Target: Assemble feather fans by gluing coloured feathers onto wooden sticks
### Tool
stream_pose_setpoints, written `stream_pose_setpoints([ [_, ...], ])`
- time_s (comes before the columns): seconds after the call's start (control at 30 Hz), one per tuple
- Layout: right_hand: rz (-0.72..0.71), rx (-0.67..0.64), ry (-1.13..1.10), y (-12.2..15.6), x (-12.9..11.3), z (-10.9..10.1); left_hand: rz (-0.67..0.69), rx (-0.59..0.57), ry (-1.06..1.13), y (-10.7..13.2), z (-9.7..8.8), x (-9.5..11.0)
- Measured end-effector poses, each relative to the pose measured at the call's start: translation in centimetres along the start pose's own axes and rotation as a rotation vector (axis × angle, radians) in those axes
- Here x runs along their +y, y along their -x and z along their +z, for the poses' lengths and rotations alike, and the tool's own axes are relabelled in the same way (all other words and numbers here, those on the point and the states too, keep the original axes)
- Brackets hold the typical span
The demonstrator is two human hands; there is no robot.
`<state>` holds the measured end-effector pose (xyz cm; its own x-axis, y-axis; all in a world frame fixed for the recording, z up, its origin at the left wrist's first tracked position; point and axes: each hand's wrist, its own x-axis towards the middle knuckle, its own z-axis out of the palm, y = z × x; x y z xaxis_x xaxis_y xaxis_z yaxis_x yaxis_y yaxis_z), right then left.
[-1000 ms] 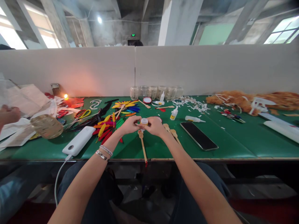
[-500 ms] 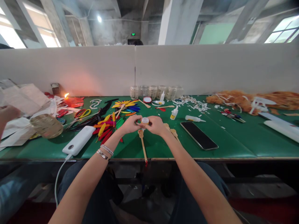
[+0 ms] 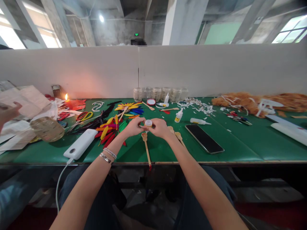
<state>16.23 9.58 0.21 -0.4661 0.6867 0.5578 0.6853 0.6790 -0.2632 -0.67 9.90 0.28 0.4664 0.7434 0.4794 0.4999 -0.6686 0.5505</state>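
Observation:
Both of my hands meet over the green table [image 3: 240, 143] around a small white glue bottle [image 3: 148, 123]. My left hand [image 3: 132, 127] pinches it from the left with fingers closed. From the right, my right hand [image 3: 160, 128] closes on the same bottle. Just below them a wooden stick [image 3: 146, 149] with a red tip lies pointing toward the table's front edge. Red, yellow and green feathers [image 3: 107, 131] are spread to the left of my left hand.
A black phone [image 3: 204, 138] lies to the right, a white power bank [image 3: 80, 144] with a cable to the left. Glue bottles [image 3: 177, 116], glass jars [image 3: 158, 94], scissors [image 3: 84, 116], a lit candle [image 3: 66, 96], papers and orange fur [image 3: 242, 101] crowd the back. Another person's hand [image 3: 7, 111] is at far left.
My hands and the bottle have barely shifted, rising slightly. The other person's hand at far left has moved up over the papers.

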Motion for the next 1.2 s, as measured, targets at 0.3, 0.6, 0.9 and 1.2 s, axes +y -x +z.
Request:
stream_pose_setpoints([
  [0.3,-0.015,-0.004,-0.006,-0.2,0.0,0.2,-0.007,0.009,-0.031,0.0,0.0,-0.4],
  [0.6,-0.003,-0.006,-0.01,-0.3,0.4,0.7,0.008,0.026,-0.019,0.1,0.3,-1.1],
  [0.9,-0.011,-0.022,-0.024,-0.3,0.2,0.9,-0.036,0.003,-0.051,0.4,-0.2,-0.6],
  [1.2,-0.016,-0.024,-0.052,-0.3,0.0,1.3,-0.031,-0.009,-0.076,0.5,-0.5,-0.8],
])
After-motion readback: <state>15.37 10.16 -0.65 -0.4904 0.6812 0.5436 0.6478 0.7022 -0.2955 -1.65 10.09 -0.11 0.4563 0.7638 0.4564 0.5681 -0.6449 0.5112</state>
